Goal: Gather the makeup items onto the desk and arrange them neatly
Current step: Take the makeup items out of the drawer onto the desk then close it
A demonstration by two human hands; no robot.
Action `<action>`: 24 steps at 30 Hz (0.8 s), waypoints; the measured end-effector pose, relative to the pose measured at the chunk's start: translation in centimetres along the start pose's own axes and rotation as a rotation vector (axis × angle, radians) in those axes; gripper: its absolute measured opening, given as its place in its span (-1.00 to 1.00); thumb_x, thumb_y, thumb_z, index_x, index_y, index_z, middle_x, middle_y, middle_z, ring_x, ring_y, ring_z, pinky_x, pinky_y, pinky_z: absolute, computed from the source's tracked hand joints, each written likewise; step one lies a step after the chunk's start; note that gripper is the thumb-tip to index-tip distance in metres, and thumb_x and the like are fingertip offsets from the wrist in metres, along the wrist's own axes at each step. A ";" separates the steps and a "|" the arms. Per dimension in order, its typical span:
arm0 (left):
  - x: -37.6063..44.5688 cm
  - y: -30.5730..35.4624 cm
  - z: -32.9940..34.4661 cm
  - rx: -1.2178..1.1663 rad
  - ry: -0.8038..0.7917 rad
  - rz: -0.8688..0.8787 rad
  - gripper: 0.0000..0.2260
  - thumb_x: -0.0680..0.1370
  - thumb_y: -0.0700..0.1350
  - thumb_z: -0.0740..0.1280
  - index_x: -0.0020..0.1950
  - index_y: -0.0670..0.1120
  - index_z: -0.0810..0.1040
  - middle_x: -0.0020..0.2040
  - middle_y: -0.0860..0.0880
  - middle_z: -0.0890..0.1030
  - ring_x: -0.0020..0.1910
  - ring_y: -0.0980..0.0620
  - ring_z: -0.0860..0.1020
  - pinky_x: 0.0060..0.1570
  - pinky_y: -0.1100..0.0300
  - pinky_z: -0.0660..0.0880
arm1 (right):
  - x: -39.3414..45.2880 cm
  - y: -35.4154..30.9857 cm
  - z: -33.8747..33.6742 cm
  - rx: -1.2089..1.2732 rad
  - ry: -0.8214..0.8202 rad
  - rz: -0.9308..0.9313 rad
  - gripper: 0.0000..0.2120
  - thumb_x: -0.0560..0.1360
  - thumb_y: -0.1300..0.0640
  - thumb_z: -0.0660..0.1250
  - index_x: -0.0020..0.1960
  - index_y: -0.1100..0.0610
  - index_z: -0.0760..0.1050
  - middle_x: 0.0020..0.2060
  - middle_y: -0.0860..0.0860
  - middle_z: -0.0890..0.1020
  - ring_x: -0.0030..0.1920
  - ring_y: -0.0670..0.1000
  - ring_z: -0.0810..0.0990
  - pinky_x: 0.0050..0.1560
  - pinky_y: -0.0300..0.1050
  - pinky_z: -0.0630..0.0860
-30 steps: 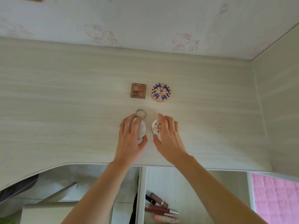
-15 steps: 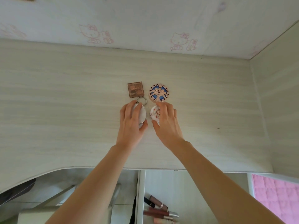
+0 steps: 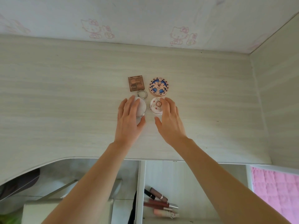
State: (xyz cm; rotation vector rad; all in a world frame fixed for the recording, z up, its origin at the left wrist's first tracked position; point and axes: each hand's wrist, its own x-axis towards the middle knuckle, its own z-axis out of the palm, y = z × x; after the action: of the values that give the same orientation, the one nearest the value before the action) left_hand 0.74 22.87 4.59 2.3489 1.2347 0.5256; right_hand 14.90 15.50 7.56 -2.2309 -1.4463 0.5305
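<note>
Two round compacts pushed up under the back pair

Both hands have slid forward: left hand (image 3: 129, 118) rests straight, spread fingers on the mirror compact (image 3: 141, 107), its ring now touching the brown palette (image 3: 135, 83); right hand (image 3: 169, 118) lies likewise on the white compact (image 3: 156, 106), just below the blue patterned compact (image 3: 159, 86). A tidy square forms on the counter (image 3: 64, 102); lip tubes (image 3: 160, 203) remain on the shelf below.

cartoon-cat wallpaper (image 3: 145, 16), pink quilted fabric (image 3: 275, 189)
</note>
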 end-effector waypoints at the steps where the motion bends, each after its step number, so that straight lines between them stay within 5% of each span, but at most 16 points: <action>1: -0.4 0.1 -0.1 0.005 0.001 -0.004 -0.49 0.48 -0.12 0.36 0.41 -0.16 0.35 0.46 -0.12 0.32 0.43 -0.21 0.22 0.39 -0.09 0.28 | -0.5 0.1 -0.1 -0.004 -0.001 0.003 -0.38 0.48 0.23 0.35 0.46 0.20 0.17 0.42 0.13 0.24 0.39 0.15 0.28 0.32 -0.01 0.41; 12: -9.1 4.3 -1.0 -0.025 0.108 0.037 -0.60 0.48 -0.33 0.34 0.32 -0.21 0.45 0.35 -0.12 0.45 0.38 -0.18 0.31 0.35 -0.01 0.34 | -10.3 1.9 -1.5 -0.033 -0.057 -0.070 -0.47 0.55 0.22 0.24 0.48 0.22 0.16 0.44 0.13 0.25 0.47 0.11 0.19 0.41 0.00 0.31; 15: -12.9 5.8 -0.5 -0.023 0.062 0.046 -0.64 0.51 -0.30 0.32 0.31 -0.19 0.48 0.29 -0.07 0.51 0.37 -0.08 0.33 0.35 0.09 0.34 | -14.0 3.0 -1.5 -0.016 -0.085 -0.113 -0.49 0.56 0.26 0.22 0.47 0.24 0.19 0.45 0.13 0.26 0.48 0.12 0.18 0.44 0.00 0.27; 18: -16.7 7.0 0.5 -0.030 0.007 0.038 -0.66 0.51 -0.28 0.31 0.29 -0.19 0.50 0.22 -0.06 0.54 0.34 -0.03 0.36 0.32 0.21 0.32 | -17.9 4.2 -1.4 0.030 -0.106 -0.144 -0.51 0.55 0.28 0.21 0.46 0.21 0.22 0.43 0.08 0.29 0.46 0.05 0.22 0.34 -0.22 0.27; 24: -24.2 8.2 3.3 -0.009 -0.160 -0.003 -0.65 0.47 -0.28 0.39 0.25 -0.14 0.53 0.13 -0.05 0.58 0.23 -0.03 0.49 0.18 0.13 0.49 | -24.7 7.3 0.3 0.032 -0.238 -0.075 -0.53 0.56 0.25 0.19 0.46 0.18 0.23 0.37 0.07 0.37 0.40 0.02 0.30 0.31 -0.16 0.36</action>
State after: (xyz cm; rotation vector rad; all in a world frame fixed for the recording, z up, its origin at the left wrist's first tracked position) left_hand -4.93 -2.18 3.13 2.3305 1.1602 0.3339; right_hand 10.76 -9.79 5.42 -2.1368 -1.6172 0.8110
